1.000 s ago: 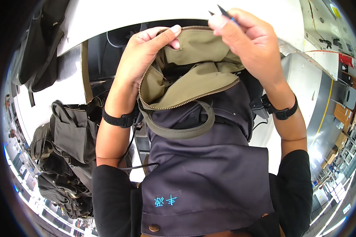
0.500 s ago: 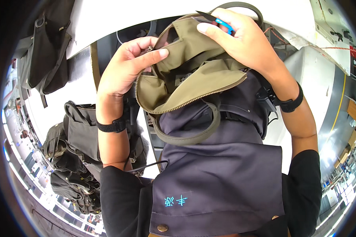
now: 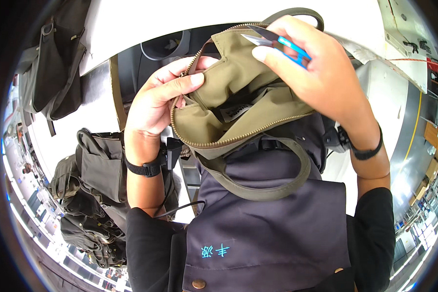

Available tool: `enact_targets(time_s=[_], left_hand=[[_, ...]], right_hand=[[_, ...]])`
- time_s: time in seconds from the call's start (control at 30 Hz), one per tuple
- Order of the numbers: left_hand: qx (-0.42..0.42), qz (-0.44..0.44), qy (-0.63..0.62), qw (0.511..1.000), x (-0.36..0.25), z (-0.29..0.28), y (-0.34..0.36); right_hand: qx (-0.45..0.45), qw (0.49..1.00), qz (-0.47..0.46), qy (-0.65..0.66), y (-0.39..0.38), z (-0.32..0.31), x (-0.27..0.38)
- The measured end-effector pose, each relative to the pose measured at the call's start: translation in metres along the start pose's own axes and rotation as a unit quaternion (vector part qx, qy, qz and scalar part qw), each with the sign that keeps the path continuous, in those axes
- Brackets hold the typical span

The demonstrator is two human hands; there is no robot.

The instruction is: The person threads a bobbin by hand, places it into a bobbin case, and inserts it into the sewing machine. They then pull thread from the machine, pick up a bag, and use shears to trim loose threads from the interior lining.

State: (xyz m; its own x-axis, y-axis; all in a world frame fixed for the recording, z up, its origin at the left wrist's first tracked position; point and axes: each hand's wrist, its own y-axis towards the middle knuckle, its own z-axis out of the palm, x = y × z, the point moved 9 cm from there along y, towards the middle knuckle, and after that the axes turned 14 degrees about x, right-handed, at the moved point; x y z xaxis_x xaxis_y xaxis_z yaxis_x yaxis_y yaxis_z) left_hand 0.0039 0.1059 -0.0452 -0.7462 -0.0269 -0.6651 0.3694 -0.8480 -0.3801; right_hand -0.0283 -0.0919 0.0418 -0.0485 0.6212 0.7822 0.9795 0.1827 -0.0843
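An olive-green handbag (image 3: 260,68) is unzipped in front of me, its khaki inside facing up and a small label (image 3: 235,113) showing within. My left hand (image 3: 158,92) pinches the bag's rim at the left, thumb inside, by the brass-toothed zipper (image 3: 199,144). Over the far right part of the opening, my right hand (image 3: 326,73) holds blue-handled thread snips (image 3: 293,52). Their two pointed blades are apart and face left, above the lining. One round handle (image 3: 272,192) of the bag droops over my dark apron (image 3: 267,228); the other handle (image 3: 297,11) lies at the far side.
Beyond the bag is a white table (image 3: 180,12). Several dark bags (image 3: 100,170) are piled at my left, and another dark bag (image 3: 58,63) lies at the far left. A thin black cable (image 3: 185,208) runs by my left forearm. Shelves and boxes stand farther right.
The snips have come nearer and to the right, and their blades are spread wider. The bag's near handle has swung right and toward me. My left hand has shifted slightly nearer, still pinching the rim.
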Motion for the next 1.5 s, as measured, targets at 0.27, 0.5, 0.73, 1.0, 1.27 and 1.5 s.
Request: enact_targets(time_s=[0.27,0.5,0.73,1.0,1.27,1.5], left_hand=[[-0.005,0.016,-0.002,1.000,0.000,0.004,0.005],[-0.020,0.003,0.032,0.999,0.003,-0.005,0.005],[-0.008,0.009,-0.002,1.000,0.007,-0.006,0.006],[0.008,0.016,-0.032,0.999,0.009,-0.006,0.008],[0.005,0.017,-0.023,1.000,0.009,-0.006,0.009],[-0.030,0.019,0.005,0.999,0.005,-0.005,0.009]], right_hand=[[-0.026,0.997,-0.026,-0.066,-0.017,0.024,0.022],[-0.026,0.993,-0.052,-0.106,-0.020,0.030,0.023],[-0.034,0.992,-0.045,-0.109,-0.019,0.035,0.019],[-0.042,0.994,-0.040,-0.091,-0.017,0.038,0.015],[-0.088,0.987,-0.060,-0.121,-0.019,0.042,0.018],[-0.103,0.986,-0.076,-0.105,-0.021,0.045,0.016]])
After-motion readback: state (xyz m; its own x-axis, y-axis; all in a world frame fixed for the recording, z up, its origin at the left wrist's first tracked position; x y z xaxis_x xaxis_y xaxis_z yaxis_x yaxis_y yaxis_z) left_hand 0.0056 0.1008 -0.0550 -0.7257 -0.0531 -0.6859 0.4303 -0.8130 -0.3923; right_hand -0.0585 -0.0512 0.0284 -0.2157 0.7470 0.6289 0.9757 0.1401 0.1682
